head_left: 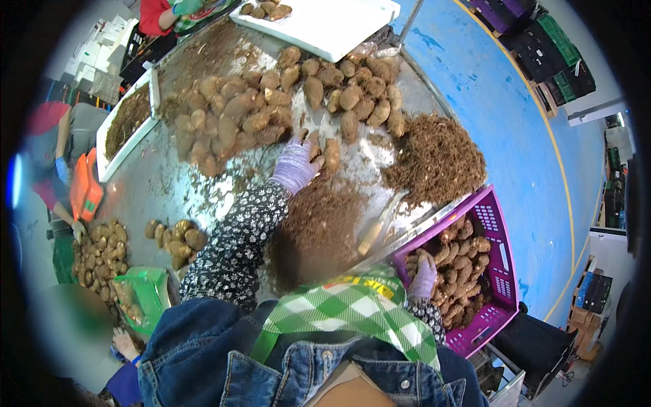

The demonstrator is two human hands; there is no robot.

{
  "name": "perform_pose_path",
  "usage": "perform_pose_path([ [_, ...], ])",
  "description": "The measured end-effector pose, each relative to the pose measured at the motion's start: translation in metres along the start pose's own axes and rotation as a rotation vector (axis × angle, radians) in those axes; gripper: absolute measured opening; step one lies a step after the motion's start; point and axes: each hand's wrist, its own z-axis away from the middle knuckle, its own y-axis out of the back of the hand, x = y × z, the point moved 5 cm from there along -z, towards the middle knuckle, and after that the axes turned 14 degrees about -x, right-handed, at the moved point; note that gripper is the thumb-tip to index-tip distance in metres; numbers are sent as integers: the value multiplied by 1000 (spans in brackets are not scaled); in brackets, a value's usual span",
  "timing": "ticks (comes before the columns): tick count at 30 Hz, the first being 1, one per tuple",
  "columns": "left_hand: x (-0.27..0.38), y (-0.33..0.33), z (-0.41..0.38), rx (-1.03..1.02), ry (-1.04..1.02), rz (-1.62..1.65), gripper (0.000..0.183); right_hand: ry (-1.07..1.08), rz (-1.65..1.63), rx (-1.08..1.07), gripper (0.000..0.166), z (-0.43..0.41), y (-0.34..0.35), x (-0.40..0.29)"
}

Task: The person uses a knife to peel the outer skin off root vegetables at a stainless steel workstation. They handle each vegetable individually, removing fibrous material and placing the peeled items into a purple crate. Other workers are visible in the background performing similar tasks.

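Observation:
My left hand, in a lilac knitted glove with dirty fingertips, reaches onto the metal table with fingers and thumb apart. A brown taro-like tuber lies just beside its thumb. Ahead of the fingers, hairy tubers form a left heap and a right heap. My right hand, gloved alike, is down inside a purple plastic crate, over the tubers there. Its fingers are partly lost among them, so a grip is unclear. A knife with a light handle lies near the table edge.
Brown fibrous peelings are piled at the right and before me. A white tray stands at the far end, a white bin at left. Co-workers' hands are near smaller tubers, an orange scale and a green container.

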Motion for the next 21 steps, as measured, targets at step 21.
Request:
perform_pose_path([
  [21,152,84,223,370,-409,444,65,165,-322,-1319,81,81,-230,-82],
])
